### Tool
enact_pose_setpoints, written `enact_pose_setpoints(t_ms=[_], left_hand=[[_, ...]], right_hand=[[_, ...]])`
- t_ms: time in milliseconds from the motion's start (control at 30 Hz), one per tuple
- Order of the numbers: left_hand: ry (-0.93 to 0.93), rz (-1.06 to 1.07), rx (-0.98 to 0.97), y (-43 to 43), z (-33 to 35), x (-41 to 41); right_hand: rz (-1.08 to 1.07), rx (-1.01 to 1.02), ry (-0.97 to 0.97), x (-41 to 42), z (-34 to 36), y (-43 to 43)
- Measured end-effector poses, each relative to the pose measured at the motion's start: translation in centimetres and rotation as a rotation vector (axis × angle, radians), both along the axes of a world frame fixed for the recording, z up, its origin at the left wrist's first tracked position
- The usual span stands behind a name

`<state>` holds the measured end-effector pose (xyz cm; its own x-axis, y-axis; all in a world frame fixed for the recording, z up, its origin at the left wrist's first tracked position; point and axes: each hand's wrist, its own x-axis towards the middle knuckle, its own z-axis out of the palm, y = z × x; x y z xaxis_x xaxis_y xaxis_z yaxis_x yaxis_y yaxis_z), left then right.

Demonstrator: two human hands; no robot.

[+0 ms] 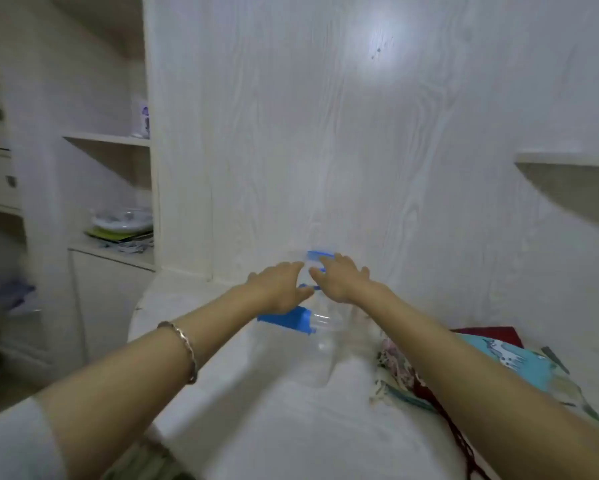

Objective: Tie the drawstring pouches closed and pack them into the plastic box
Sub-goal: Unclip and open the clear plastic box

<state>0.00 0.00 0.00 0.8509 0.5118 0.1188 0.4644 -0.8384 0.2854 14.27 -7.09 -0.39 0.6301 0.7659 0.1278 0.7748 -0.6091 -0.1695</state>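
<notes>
A clear plastic box with blue latches stands at the far end of the white table, against the wall. Both my arms reach out to it. My left hand lies on the box's left top with its fingers stretched out. My right hand rests on the top with fingers spread, beside the far blue latch. The frame is blurred, so no grip shows. Fabric pouches lie to the right, partly under my right forearm: a floral one, a light blue one and a dark red one.
A white wood-grain wall panel rises right behind the box. Open shelves at the left hold stacked plates and a small container. A wall shelf juts out at the right. A dark red cord trails near the table's right side.
</notes>
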Motion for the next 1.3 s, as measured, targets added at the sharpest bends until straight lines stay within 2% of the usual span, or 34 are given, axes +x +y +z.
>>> enact_pose_setpoints(t_ms=[167,433,767,900,1000,1133,1300], left_hand=[[-0.166,-0.069,0.0,-0.3,-2.3,-2.6],[-0.365,-0.167,-0.169,-0.2,-3.3,-4.8],[-0.321,-0.191,0.003,-1.6,-2.5,-6.7],[-0.274,-0.213,0.041,-2.3,-2.1,-7.0],[-0.241,-0.226,0.027,-2.2,-1.7,-7.1],[-0.146,-0.278,0.078,-2.4,-2.1,-7.0],[-0.149,-0.295,0.101,-2.6,-2.0,-7.1]], right_hand=[[-0.012,-0.013,-0.001,-1.1,-1.1,0.5],[0.001,0.06,0.028,-0.6,-2.3,0.5],[-0.046,0.061,0.062,3.6,-0.5,1.6],[-0.089,-0.029,0.1,5.7,-0.8,2.9],[-0.114,-0.079,0.026,6.3,-0.9,3.6],[-0.134,-0.086,0.033,6.6,-0.6,4.5],[-0.177,-0.086,0.055,6.7,-0.1,4.7]])
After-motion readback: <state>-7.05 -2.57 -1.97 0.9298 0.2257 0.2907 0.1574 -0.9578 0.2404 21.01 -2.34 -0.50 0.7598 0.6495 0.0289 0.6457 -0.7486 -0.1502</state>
